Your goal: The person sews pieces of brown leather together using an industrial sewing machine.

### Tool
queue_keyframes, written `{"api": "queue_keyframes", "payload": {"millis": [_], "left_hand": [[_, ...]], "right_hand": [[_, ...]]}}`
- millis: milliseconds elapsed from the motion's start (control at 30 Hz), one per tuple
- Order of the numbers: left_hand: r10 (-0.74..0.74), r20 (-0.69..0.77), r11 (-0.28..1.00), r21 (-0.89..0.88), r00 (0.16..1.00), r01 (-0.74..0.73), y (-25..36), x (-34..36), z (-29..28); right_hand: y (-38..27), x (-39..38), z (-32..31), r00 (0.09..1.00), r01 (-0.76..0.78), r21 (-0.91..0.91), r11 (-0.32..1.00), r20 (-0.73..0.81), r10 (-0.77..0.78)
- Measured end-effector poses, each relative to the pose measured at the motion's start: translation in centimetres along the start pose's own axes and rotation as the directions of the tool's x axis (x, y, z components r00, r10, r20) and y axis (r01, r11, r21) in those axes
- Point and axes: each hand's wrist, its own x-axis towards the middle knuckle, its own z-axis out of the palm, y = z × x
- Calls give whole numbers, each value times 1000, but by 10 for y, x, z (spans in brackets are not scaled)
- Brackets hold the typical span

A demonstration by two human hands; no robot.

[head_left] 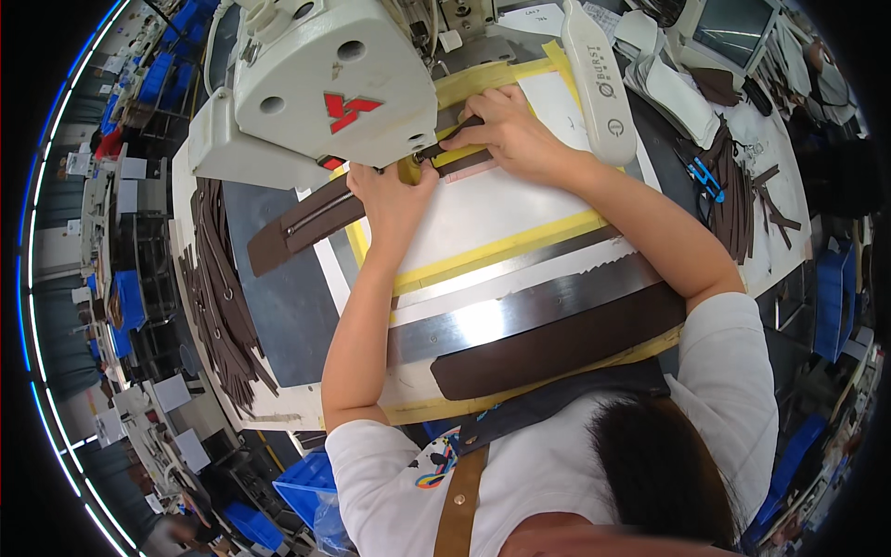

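A white sewing machine head (334,88) stands over the worktable, its needle area partly hidden by my hands. A long brown strip with a metal zipper (311,215) runs from the left up under the machine. My left hand (394,200) is closed on this strip beside the needle, thumb and fingers drawn together. To its right, my right hand (520,139) pinches a narrow dark brown strip (461,133) close to the needle, its fingers bent over it. Another brown length (464,165) lies just below, on a white sheet (501,218) edged with yellow tape.
A wide brown panel (557,348) lies along the near edge, below a metal bar (510,316). Brown straps with rings (223,297) hang at the left. Blue-handled snips (707,179), more brown strips (733,200), a white paddle-shaped device (601,88) and a screen (735,32) stand right.
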Motion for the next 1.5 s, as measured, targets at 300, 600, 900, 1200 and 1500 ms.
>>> {"api": "queue_keyframes", "payload": {"millis": [300, 600, 900, 1200, 1500], "left_hand": [[11, 11, 999, 37, 1000, -12, -5, 0, 1], [42, 34, 999, 12, 999, -42, 1, -3, -14], [230, 171, 973, -73, 958, -220, 28, -40, -50], [325, 209, 925, 132, 922, -356, 32, -31, -50], [243, 216, 934, 210, 946, -288, 19, -28, -43]], "right_hand": [[2, -4, 2, 999, 12, -84, 996, 46, -8], [-2, -5, 1, 999, 8, -4, 1000, 39, -8], [2, -9, 6, 1000, 1, -17, 1000, 19, -1], [-1, -6, 3, 999, -12, 13, 1000, 46, 11], [-2, -4, -2, 996, -51, 91, 995, 75, 44]]}}
